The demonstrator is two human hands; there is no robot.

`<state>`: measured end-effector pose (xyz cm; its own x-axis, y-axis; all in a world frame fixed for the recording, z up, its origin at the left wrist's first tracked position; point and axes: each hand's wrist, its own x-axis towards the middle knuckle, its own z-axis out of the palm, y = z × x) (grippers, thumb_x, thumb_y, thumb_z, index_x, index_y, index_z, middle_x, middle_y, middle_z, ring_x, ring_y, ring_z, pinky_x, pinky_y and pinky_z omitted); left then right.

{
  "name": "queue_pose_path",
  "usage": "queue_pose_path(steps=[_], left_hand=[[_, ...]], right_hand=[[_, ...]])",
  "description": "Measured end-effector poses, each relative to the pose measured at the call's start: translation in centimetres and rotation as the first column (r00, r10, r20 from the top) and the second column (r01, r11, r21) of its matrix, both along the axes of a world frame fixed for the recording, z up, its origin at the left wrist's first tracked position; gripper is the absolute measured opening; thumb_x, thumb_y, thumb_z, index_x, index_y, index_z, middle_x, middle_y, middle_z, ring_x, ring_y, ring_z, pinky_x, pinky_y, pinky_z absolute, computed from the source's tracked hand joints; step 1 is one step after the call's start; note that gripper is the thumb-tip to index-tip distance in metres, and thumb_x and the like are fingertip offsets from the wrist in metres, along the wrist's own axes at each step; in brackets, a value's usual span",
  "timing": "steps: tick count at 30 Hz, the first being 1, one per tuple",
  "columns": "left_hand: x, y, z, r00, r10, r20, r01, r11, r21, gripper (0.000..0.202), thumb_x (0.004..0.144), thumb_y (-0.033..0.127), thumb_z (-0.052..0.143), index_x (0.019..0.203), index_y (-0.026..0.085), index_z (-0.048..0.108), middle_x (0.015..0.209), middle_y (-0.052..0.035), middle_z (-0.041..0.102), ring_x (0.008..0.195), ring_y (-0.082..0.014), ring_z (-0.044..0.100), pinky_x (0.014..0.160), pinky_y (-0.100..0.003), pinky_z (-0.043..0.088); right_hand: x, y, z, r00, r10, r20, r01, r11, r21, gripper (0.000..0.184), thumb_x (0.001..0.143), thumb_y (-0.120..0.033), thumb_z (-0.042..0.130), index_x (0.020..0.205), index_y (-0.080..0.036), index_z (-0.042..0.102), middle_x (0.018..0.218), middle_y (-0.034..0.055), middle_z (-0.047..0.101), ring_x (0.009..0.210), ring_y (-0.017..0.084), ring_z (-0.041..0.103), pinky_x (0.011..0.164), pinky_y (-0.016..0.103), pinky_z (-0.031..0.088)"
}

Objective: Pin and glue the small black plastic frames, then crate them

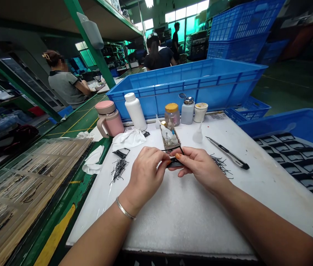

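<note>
My left hand (148, 166) and my right hand (197, 164) meet over the white work board. Between them is a small black frame-like part (174, 162), partly covered by my fingers. Both hands are closed on it, with the left fingertips pinched at its near left side and the right thumb lying across its right side. Thin black strips (119, 170) lie in a pile left of my left hand, and a similar pile (221, 162) sits beside my right wrist. Another black part (121, 153) rests above the left pile. Just beyond my fingers stands a small box of bottles (176, 143).
A utility knife (227, 152) lies at right. Along the back stand a pink mug (112, 120), a white bottle (135, 111), a pump bottle (187, 112) and jars. Behind them is a blue crate (200, 87); a blue bin (306, 125) at right holds black parts. People sit farther back.
</note>
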<state>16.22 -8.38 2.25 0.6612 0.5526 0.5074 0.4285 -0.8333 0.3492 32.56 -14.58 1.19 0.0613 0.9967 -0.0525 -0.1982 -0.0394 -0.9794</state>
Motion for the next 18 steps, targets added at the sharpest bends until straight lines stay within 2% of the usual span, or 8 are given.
queue_pose_path(steps=[13,18], left_hand=[[-0.13,0.2,0.05,1.0,0.02,-0.022,-0.021,0.999,-0.038,0.008,0.086,0.012,0.057,0.082,0.019,0.059,0.081,-0.0015,0.063,0.082,-0.019,0.052,0.074,-0.033,0.041],[-0.16,0.1,0.13,1.0,0.025,-0.016,-0.025,0.999,-0.019,0.009,0.086,0.012,0.057,0.082,0.02,0.059,0.08,-0.0015,0.063,0.082,-0.0192,0.052,0.074,-0.033,0.041]], right_hand=[[-0.2,-0.13,-0.15,0.996,-0.009,0.094,0.004,0.998,0.056,0.024,0.087,-0.039,0.059,0.096,-0.016,0.063,0.093,0.0067,0.069,0.081,0.019,0.07,0.057,0.021,0.055],[-0.17,-0.17,-0.12,0.988,-0.025,0.151,0.012,0.996,0.087,0.022,0.084,-0.031,0.064,0.1,-0.016,0.063,0.102,0.0075,0.068,0.084,0.02,0.07,0.057,0.022,0.055]])
